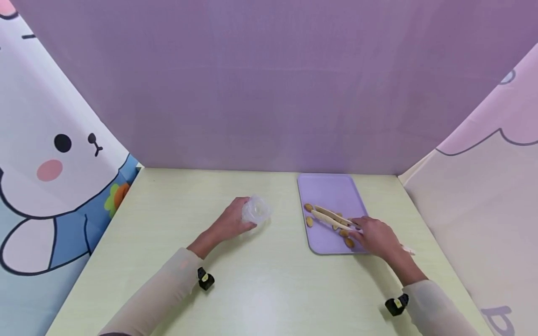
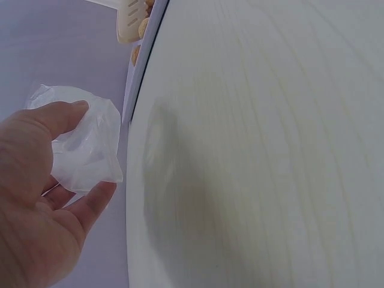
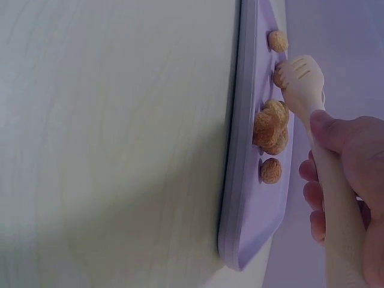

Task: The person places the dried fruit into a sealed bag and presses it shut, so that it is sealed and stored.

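My left hand holds a clear plastic bag above the table. The left wrist view shows the thumb on the near face of the bag and fingertips at its lower edge. In my right hand is a pair of beige tongs with slotted ends, reaching over the lilac tray. Several wrinkled brown nuts lie on the tray under and around the tongs. In the right wrist view the tip of the tongs overlaps one nut; the other tip is mostly hidden.
The pale wooden table carries the tray on its right side. A purple cloth wall closes off the back, with printed cloth panels on both sides. Black wrist cameras sit on both sleeves.
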Motion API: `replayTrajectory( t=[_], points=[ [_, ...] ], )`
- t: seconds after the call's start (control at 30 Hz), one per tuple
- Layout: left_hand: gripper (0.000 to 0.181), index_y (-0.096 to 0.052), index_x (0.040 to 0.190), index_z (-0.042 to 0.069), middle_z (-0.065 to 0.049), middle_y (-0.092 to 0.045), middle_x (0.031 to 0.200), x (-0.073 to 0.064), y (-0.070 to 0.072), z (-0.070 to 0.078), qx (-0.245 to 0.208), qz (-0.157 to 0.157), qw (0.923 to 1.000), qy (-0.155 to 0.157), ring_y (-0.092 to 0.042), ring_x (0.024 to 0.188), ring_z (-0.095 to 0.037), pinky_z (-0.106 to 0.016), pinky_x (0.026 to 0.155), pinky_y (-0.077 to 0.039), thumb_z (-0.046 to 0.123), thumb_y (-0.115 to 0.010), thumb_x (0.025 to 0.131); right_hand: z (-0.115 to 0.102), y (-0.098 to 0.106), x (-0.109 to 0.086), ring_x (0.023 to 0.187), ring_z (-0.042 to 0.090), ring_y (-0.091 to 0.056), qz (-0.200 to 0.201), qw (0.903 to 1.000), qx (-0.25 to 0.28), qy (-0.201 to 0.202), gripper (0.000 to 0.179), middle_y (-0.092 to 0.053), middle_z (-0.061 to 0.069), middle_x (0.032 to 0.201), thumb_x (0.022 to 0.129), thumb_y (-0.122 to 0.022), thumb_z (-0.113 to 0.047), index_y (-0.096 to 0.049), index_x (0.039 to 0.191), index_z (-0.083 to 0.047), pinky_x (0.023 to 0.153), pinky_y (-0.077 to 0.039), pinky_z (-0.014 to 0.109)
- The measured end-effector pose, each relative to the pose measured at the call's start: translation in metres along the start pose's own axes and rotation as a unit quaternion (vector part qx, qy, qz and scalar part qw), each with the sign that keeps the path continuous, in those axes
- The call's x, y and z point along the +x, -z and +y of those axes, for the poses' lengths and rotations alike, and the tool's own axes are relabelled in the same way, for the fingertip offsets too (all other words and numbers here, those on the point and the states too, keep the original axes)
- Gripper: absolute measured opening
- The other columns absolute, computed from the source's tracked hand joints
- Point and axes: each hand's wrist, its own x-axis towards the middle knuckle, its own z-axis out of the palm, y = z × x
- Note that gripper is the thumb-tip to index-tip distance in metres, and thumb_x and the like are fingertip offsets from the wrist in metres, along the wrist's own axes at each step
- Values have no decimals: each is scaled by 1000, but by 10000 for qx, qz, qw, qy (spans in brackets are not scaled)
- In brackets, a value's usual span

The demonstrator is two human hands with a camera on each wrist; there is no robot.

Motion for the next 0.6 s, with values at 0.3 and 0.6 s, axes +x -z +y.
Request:
replayTrajectory(
  t=[0.3, 0.6],
  points=[
    [75, -45, 144, -1, -20, -54, 137, 0, 1, 1, 6, -26, 10000, -75, -56, 119, -34, -55, 100, -51, 13, -83, 81, 2, 3, 2, 71, 21, -62, 41, 9998, 167, -78, 36, -74, 9, 92, 90, -77, -27, -73, 117, -4, 57, -51, 42],
    [76, -44, 146, 1, -19, -53, 139, 1, 0, 2, -159, -145, 9997, 66, -56, 122, -34, -56, 103, -50, 13, -82, 82, 2, 13, 8, 67, 15, -55, 83, 9996, 263, -111, 31, -70, 3, 83, 91, -75, -28, -73, 113, -5, 54, -47, 37]
  ],
)
